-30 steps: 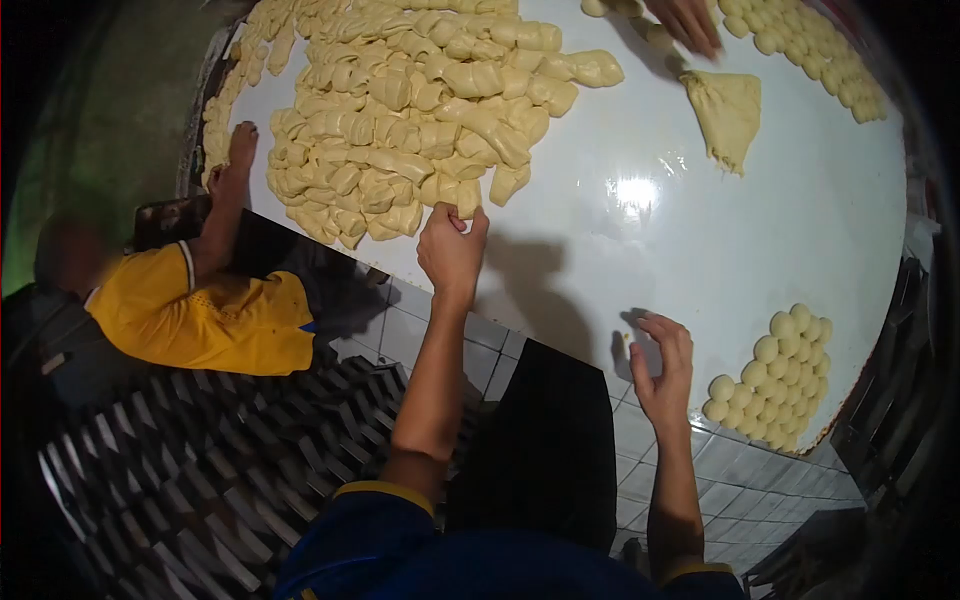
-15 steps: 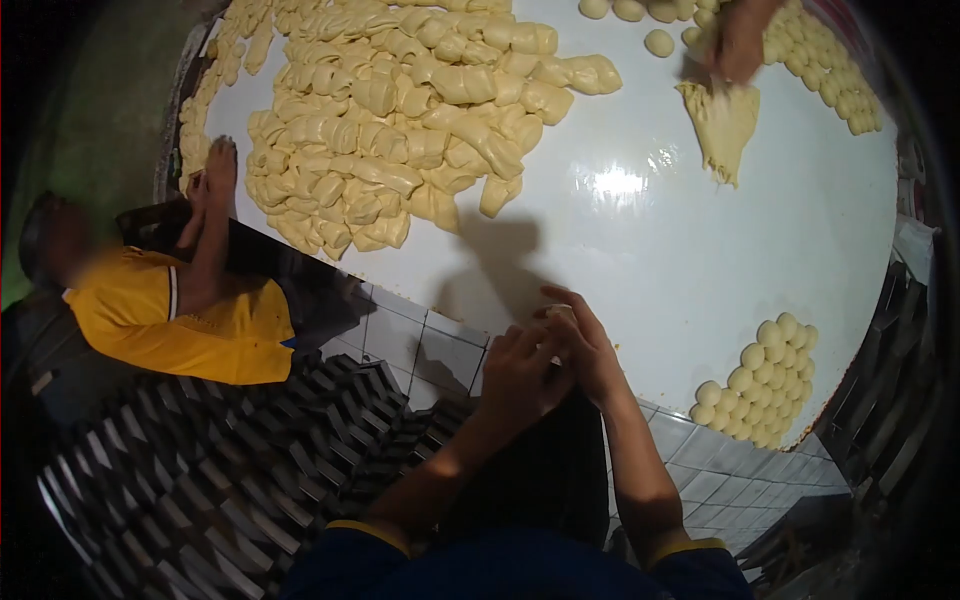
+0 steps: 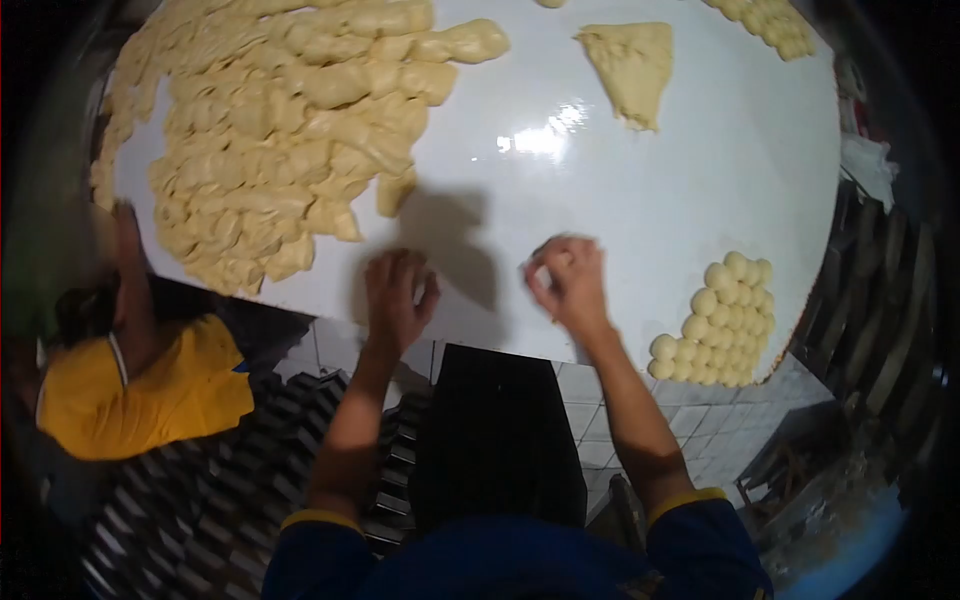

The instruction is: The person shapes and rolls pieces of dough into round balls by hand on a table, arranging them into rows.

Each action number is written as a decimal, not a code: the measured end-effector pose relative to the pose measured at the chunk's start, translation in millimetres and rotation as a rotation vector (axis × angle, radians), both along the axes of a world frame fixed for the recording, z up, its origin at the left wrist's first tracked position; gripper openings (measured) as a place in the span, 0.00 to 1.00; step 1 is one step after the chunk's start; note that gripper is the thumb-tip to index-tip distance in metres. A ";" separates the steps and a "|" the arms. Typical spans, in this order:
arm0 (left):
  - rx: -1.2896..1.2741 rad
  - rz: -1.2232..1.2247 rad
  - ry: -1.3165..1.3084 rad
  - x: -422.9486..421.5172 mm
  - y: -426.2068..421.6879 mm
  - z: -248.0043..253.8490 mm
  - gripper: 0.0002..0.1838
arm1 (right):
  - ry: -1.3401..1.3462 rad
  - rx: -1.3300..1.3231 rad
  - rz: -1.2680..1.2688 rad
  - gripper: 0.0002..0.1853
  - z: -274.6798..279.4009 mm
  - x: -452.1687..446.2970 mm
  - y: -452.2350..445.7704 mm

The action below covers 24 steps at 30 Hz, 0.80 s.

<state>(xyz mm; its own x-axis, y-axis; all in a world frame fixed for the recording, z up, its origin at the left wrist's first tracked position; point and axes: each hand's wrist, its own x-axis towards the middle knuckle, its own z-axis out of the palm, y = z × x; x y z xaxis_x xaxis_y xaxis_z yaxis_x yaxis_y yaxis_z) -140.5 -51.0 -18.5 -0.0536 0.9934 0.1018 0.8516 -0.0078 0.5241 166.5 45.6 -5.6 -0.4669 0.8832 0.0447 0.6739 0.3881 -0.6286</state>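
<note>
My left hand [image 3: 398,298] is over the near edge of the white table [image 3: 560,200], fingers bent down and thumb apart, with nothing visible in it. To its right, my right hand [image 3: 572,285] curls over the tabletop, thumb and fingers bent together into a ring; anything small between the tips I cannot make out. Nearest my left hand lies a large heap of pale yellow dough pieces [image 3: 290,135]. Right of my right hand sits a cluster of round dough balls [image 3: 722,325]. A flattened, roughly triangular piece of dough [image 3: 638,75] lies farther back.
At the left, a person in a yellow shirt [image 3: 150,390] stands at the table, an arm reaching to its edge. More dough balls [image 3: 770,22] line the far right. White tiles [image 3: 590,400] face the table's near side.
My hands were together near the table edge and are now apart, left and right. The view has shifted, and the other hand at the far dough piece is out of view.
</note>
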 end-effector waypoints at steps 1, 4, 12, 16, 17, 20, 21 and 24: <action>-0.005 -0.028 0.040 -4.7 -5.2 -5.2 0.19 | 0.060 -0.001 0.078 0.10 1.0 0.9 -19.9; -0.013 -0.028 0.082 -6.6 -9.2 -13.2 0.17 | 0.042 0.042 0.103 0.11 -10.8 59.2 -42.0; -0.012 -0.074 0.116 -7.0 -8.8 -15.5 0.19 | 0.050 0.068 -0.170 0.10 5.1 -25.2 -5.1; -0.040 -0.096 0.110 -8.8 -12.1 -15.4 0.20 | 0.022 0.121 -0.088 0.11 -5.8 55.0 -41.3; -0.048 -0.088 0.106 -9.2 -13.0 -16.3 0.20 | -0.097 0.155 -0.064 0.10 -12.0 72.3 -29.4; -0.108 -0.070 0.105 -8.7 -15.1 -17.4 0.21 | -0.060 0.285 -0.333 0.10 -10.2 23.5 39.9; -0.113 -0.068 0.104 -7.2 -16.8 -17.1 0.21 | -0.017 0.229 -0.335 0.10 -7.2 -1.5 42.7; -0.072 -0.095 0.150 -9.4 -11.5 -16.2 0.21 | 0.036 0.100 -0.218 0.12 -1.9 -19.9 -6.7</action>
<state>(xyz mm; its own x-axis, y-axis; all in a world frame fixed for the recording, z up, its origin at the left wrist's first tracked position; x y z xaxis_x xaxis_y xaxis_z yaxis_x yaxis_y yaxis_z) -150.0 -62.5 -34.7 0.0512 0.9982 0.0301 0.9174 -0.0589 0.3936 146.6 38.9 -7.4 -0.2621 0.9533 0.1498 0.7266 0.2971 -0.6195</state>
